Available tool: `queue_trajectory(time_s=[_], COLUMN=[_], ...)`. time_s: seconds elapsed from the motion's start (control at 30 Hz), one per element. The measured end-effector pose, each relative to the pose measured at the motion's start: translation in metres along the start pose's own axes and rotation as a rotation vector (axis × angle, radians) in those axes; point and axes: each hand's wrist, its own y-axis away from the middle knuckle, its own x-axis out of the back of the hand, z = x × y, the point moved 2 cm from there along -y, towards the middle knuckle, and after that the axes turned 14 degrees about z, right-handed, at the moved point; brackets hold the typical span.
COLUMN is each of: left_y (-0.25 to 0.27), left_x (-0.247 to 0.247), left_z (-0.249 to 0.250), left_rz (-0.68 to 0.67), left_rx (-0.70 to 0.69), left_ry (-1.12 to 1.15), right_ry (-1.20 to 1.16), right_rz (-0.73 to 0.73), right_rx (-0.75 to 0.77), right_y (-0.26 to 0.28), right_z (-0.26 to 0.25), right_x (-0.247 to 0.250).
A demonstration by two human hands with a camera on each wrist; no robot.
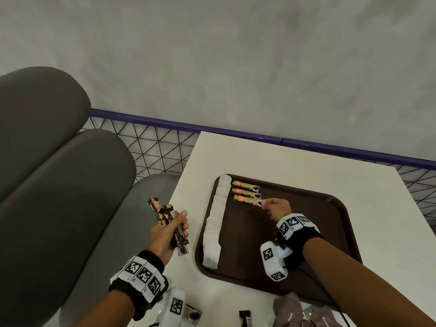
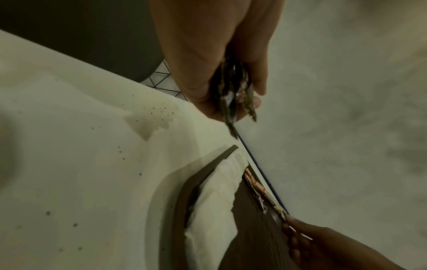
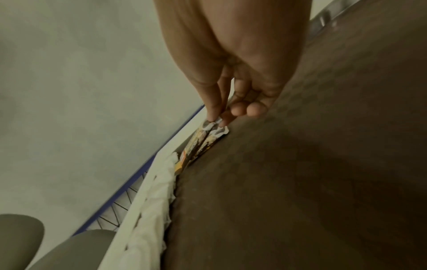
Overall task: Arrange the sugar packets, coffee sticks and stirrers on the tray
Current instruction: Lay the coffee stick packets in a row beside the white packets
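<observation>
A brown tray [image 1: 306, 232] lies on the white table [image 1: 283, 161]. White sugar packets [image 1: 215, 220] run in a row along the tray's left rim. Three coffee sticks [image 1: 246, 192] lie side by side at the tray's far left. My right hand [image 1: 265, 204] pinches the right end of the nearest of these sticks [image 3: 208, 138]. My left hand [image 1: 173, 228] is left of the tray over the table edge and grips a bundle of dark coffee sticks [image 1: 168, 220]; the same bundle [image 2: 233, 95] shows in the left wrist view.
Loose coffee sticks [image 1: 244, 317], a small packet [image 1: 193, 313] and brown paper wrappers [image 1: 290, 312] lie at the table's near edge. A grey padded seat [image 1: 59, 173] stands to the left, with a wire fence with a blue rail [image 1: 165, 128] behind the table.
</observation>
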Motion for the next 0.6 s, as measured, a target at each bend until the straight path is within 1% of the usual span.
queue_trajectory(time_s=[0.07, 0.13, 0.27, 0.4, 0.6], left_y=[-0.001, -0.003, -0.005, -0.006, -0.006], left_x=[0.002, 0.003, 0.006, 0.008, 0.009], left_z=[0.0, -0.001, -0.001, -0.002, -0.002], left_rz=[0.003, 0.012, 0.01, 0.007, -0.013], left_rx=[-0.007, -0.005, -0.007, -0.01, -0.007], left_ry=[0.005, 0.007, -0.01, -0.022, -0.009], right_ry=[0.043, 0.077, 0.094, 0.117, 0.117], right_rz=[-0.008, 0.019, 0.088, 0.117, 0.136], right_rx=[0.003, 0.004, -0.033, -0.056, -0.051], right_y=[-0.003, -0.002, 0.0, 0.0, -0.005], right_z=[0.0, -0.003, -0.006, -0.006, -0.01], right_x=[-0.006, -0.011, -0.02, -0.029, -0.033])
